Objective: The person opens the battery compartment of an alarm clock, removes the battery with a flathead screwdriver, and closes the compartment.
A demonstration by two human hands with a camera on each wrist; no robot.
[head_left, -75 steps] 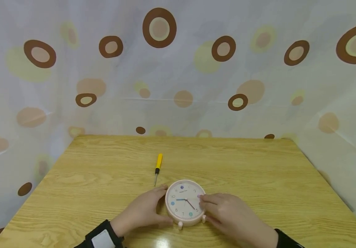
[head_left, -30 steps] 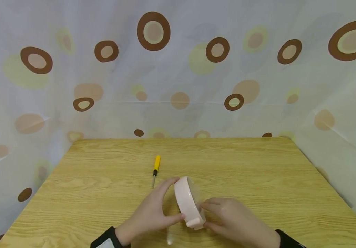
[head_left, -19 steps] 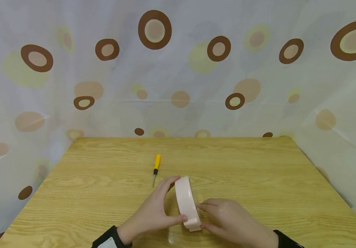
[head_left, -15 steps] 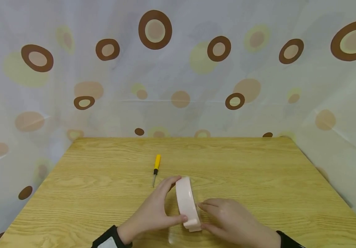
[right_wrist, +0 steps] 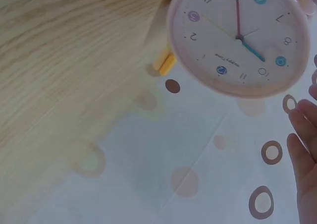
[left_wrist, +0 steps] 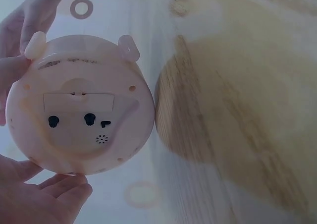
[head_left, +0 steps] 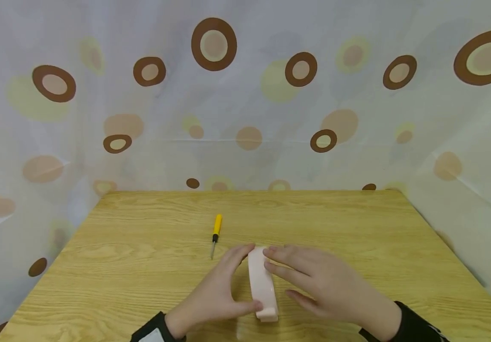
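Observation:
A pale pink alarm clock (head_left: 262, 289) is tipped up on its edge, its face to the right and its two stubby feet toward the person. Gripping its rim, the left hand (head_left: 215, 287) has the thumb by the feet and the fingers at the far end. The right hand (head_left: 331, 285) has its fingers extended against or just beside the upper rim, thumb apart from it. In the left wrist view, the clock's back (left_wrist: 79, 105) shows a battery cover and black knobs. The numbered dial (right_wrist: 240, 40) fills the top of the right wrist view.
Beyond the left hand, a screwdriver (head_left: 216, 232) with a yellow handle lies on the wood-grain table (head_left: 335, 223). A patterned cloth (head_left: 249, 95) with brown rings hangs behind and along both sides.
The clock has gone from lying face up to standing on edge, face right. In the last half second the right hand has shifted from the dial side up to the upper rim, fingers spreading.

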